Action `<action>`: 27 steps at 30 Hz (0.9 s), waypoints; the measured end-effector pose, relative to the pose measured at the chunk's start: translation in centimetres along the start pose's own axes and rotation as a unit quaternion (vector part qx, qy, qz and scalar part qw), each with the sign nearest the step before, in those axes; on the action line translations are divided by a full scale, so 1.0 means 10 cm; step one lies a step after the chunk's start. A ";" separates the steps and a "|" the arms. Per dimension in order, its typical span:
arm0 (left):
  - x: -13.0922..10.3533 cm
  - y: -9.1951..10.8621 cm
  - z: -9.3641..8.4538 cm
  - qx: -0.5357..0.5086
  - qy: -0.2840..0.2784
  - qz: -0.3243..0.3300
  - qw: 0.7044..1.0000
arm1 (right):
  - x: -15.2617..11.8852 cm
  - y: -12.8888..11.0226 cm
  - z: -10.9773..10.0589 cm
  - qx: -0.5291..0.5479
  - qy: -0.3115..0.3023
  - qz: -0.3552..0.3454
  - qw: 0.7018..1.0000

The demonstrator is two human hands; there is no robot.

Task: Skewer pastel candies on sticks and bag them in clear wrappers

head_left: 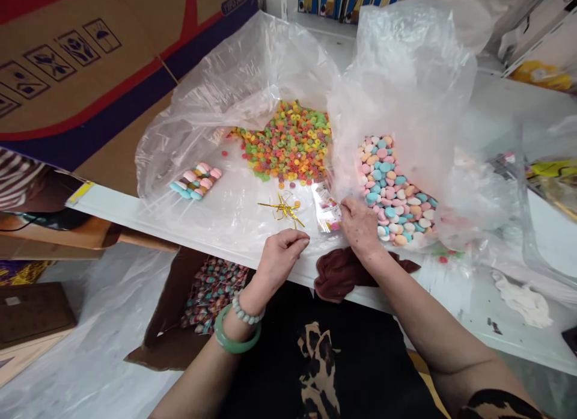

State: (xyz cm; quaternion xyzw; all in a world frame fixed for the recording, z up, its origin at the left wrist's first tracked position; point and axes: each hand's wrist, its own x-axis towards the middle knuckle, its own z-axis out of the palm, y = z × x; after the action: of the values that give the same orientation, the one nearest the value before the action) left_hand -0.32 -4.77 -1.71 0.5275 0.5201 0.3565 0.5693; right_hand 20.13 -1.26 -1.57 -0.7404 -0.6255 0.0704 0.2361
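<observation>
My left hand is closed in a pinch over the table's front edge; whatever its fingertips hold, if anything, is too small to make out. My right hand has its fingers closed at the right edge of a small clear plastic bag with a printed pattern. Gold twist ties lie in a loose bunch beyond my left hand. Farther back is a heap of colourful ring-shaped gummy candies. Pastel oval candies lie in a plastic bag beside my right hand. Several candy sticks rest together at the left.
A brown cloth lies at the front edge under my right wrist. A large cardboard box stands at the back left. Below the table, an open carton holds many wrapped candies. A crumpled white glove-like item lies at the right.
</observation>
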 end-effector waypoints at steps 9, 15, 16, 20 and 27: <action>0.02 0.28 0.21 -0.245 -0.038 -0.083 0.965 | -0.24 -0.22 -0.17 0.447 -0.059 0.145 0.881; 0.00 0.18 0.08 -0.347 0.109 -0.080 0.928 | -0.45 -0.67 0.02 0.429 -0.153 0.082 0.886; -0.01 0.14 -0.04 -0.355 0.131 -0.079 0.923 | -0.45 -0.75 0.05 0.409 -0.172 0.058 0.895; -0.17 -0.03 -0.75 -0.362 0.246 -0.057 0.897 | -0.26 -1.12 0.25 0.288 -0.246 -0.056 0.924; -0.57 -0.31 -1.52 -0.423 0.363 -0.065 0.828 | 0.13 -2.28 0.98 0.094 -0.322 -0.270 0.903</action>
State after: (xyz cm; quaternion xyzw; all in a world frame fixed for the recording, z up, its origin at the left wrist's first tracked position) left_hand -16.68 -7.27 -2.03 0.0324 0.5209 0.6697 0.5284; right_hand -3.87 4.98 0.04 -0.4549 -0.8337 0.2966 0.1000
